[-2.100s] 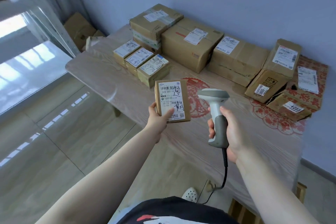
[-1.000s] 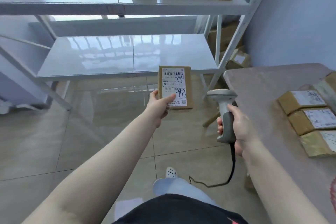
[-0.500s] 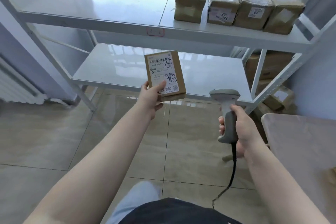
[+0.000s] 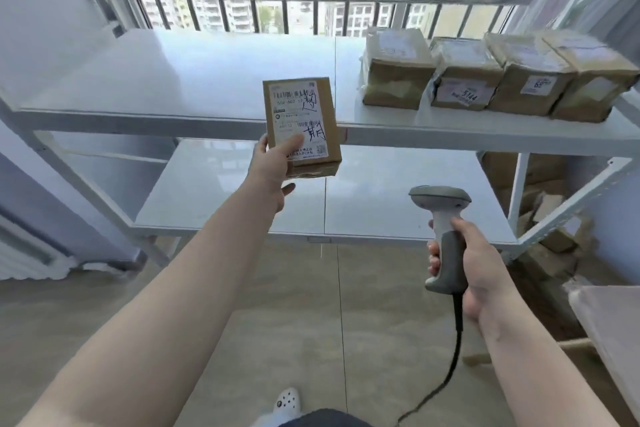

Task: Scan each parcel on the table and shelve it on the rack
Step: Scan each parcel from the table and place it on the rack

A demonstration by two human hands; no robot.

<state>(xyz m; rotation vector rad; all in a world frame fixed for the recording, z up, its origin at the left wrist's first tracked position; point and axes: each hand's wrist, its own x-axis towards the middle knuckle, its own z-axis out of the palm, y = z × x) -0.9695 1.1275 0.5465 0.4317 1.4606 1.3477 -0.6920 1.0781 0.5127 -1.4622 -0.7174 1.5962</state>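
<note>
Head view: person is holding a small parcel (image 4: 300,125) up in front of the rack (image 4: 214,121), about to shelve it.

Left hand (image 4: 268,168) is gripping the parcel at its lower left corner, thumb lying across the label, long axis roughly upright, label facing the camera. Right hand (image 4: 465,262) is wrapping around the scanner (image 4: 441,236) handle, held lower and well to the right, cord hanging down. Parcel is sitting just in front of the top shelf edge, bare shelf space straight ahead and to the left; four shelved boxes (image 4: 498,74) are lined up to the right. Left hand is the nearer one to the shelf. Fingers behind the parcel are hidden, label text is too blurred to read, table corner (image 4: 609,315) is cut off at right.
</note>
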